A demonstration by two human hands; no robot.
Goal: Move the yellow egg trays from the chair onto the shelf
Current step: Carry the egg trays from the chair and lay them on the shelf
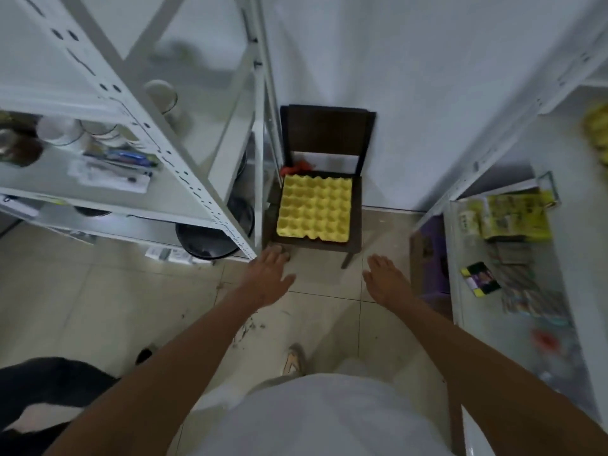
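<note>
A yellow egg tray (315,209) lies flat on the seat of a dark wooden chair (329,133) that stands against the white wall. Whether more trays sit stacked under it I cannot tell. My left hand (268,278) is stretched out with fingers apart, just short of the chair's front left corner. My right hand (386,279) is also spread and empty, in front of the chair's right front leg. Neither hand touches the tray. A blurred yellow shape (597,133) sits on the right shelf at the frame's edge.
A white metal shelf unit (184,166) with cups, papers and black pans stands left of the chair. A second white shelf (513,258) with packets stands to the right, a purple stool (434,258) beside it. A red cloth (297,167) lies at the seat's back. Tiled floor lies between.
</note>
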